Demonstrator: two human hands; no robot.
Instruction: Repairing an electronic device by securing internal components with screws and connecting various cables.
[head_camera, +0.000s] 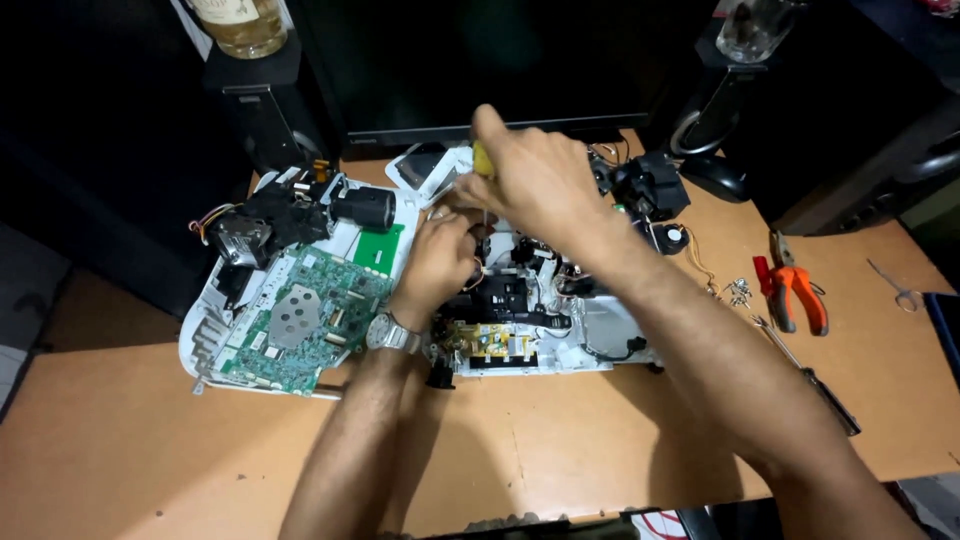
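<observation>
Right hand (530, 180) grip clenched on screwdriver (483, 165), left hand (440, 258) grip unclear, pliers (790, 285) aside

Single head view, looking steeply down, close over the desk (150, 440)

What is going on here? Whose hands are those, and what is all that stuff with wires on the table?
The camera sits on a person's head and looks down, so you see that person's own two arms. The right hand holds a screwdriver with a yellow handle, pointing down into an opened white machine. The left hand, with a wristwatch, steadies the parts just beside it. To the left lies a green circuit board, the flat part full of tiny electronics. On the right of the brown table lie orange-handled pliers and another screwdriver.
</observation>
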